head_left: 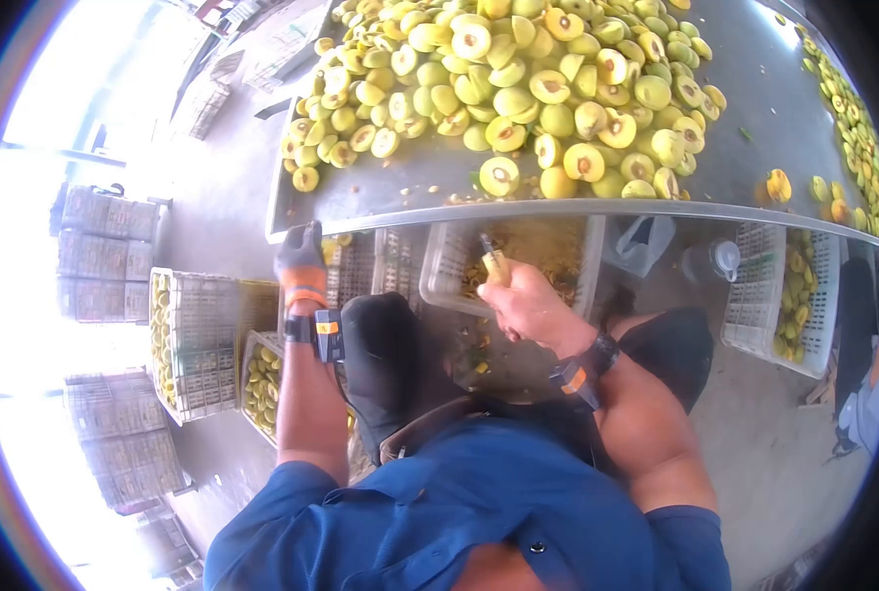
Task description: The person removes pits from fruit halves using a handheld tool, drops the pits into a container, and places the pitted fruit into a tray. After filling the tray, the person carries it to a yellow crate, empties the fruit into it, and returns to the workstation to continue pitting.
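Note:
My left hand [302, 262], in a grey and orange glove, is just below the front left corner of the metal table [410, 211]; its fingers look dark and bunched, and whether they hold anything cannot be made out. My bare right hand [533, 303] is closed around the yellowish handle of a small tool [494, 260], whose dark metal tip points up toward the table edge. A large heap of halved yellow-green fruit [518, 98] covers the tabletop, many halves showing brown centres.
Under the table sits a white crate [446, 266] with scraps. Fruit-filled crates stand at left [203, 345] and right [754, 295]. A clear plastic bag [640, 242] and a lidded jug [712, 261] are below the table edge. Part of another person [865, 409] shows at far right.

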`<action>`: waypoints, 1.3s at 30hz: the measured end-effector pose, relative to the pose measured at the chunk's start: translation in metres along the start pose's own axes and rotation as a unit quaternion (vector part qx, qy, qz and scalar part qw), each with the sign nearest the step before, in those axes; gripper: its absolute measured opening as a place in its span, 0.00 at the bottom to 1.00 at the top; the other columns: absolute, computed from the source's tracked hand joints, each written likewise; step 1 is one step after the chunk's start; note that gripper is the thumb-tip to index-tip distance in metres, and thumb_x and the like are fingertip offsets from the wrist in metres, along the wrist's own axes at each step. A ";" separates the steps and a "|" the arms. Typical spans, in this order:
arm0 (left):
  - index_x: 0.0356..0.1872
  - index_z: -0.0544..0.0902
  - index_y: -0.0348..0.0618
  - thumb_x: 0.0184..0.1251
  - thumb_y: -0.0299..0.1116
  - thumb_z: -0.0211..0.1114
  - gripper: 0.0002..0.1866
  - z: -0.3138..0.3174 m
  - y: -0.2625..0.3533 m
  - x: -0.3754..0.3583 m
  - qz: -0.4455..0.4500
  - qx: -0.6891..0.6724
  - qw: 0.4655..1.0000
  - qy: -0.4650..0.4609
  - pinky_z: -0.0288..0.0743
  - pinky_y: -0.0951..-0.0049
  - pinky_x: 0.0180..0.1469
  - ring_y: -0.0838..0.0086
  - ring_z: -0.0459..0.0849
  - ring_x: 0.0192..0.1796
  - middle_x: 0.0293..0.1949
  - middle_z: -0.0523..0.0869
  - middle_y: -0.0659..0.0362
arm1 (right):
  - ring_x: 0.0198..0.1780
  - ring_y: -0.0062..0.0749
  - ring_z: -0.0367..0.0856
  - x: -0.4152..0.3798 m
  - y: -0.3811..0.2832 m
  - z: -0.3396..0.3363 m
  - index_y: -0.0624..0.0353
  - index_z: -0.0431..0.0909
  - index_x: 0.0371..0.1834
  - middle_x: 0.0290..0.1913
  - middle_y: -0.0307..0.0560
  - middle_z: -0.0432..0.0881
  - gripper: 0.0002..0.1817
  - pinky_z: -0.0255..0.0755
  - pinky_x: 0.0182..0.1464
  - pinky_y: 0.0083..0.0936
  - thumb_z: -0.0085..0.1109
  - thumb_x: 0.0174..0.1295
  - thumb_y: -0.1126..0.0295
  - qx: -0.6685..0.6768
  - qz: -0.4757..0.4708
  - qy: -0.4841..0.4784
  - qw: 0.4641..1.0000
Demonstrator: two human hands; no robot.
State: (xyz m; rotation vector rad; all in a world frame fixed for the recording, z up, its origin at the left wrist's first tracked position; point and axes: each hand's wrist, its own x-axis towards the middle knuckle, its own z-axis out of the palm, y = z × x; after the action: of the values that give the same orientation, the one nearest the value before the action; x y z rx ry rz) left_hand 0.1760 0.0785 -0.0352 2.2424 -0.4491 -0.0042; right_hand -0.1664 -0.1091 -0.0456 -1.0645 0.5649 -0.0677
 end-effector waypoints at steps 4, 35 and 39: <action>0.62 0.88 0.44 0.71 0.37 0.73 0.21 0.036 0.040 0.009 0.132 0.025 0.990 -0.044 0.83 0.64 0.57 0.62 0.91 0.52 0.52 0.93 0.50 | 0.17 0.24 0.73 0.005 0.000 0.001 0.61 0.74 0.45 0.23 0.39 0.75 0.07 0.67 0.20 0.27 0.59 0.74 0.69 -0.062 -0.032 0.011 0.997; 0.60 0.86 0.35 0.68 0.21 0.74 0.19 0.135 0.155 -0.123 0.146 -0.154 0.947 -0.242 0.85 0.73 0.53 0.75 0.90 0.49 0.51 0.93 0.52 | 0.46 0.65 0.86 0.014 -0.021 -0.018 0.68 0.81 0.49 0.41 0.68 0.86 0.15 0.78 0.53 0.48 0.54 0.73 0.66 -0.168 -0.142 0.116 0.969; 0.58 0.86 0.41 0.70 0.27 0.72 0.17 0.148 0.131 -0.113 0.056 -0.276 0.921 -0.268 0.84 0.62 0.50 0.56 0.89 0.41 0.43 0.91 0.51 | 0.50 0.69 0.85 0.028 -0.003 -0.020 0.67 0.80 0.54 0.45 0.72 0.86 0.15 0.78 0.55 0.50 0.53 0.73 0.67 -0.203 -0.240 0.104 0.944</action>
State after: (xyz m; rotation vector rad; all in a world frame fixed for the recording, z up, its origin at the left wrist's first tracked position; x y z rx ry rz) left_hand 0.0060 -0.0722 -0.0512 1.6302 -0.7593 -0.6235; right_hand -0.1516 -0.1352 -0.0618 -1.5958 0.5077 -0.5162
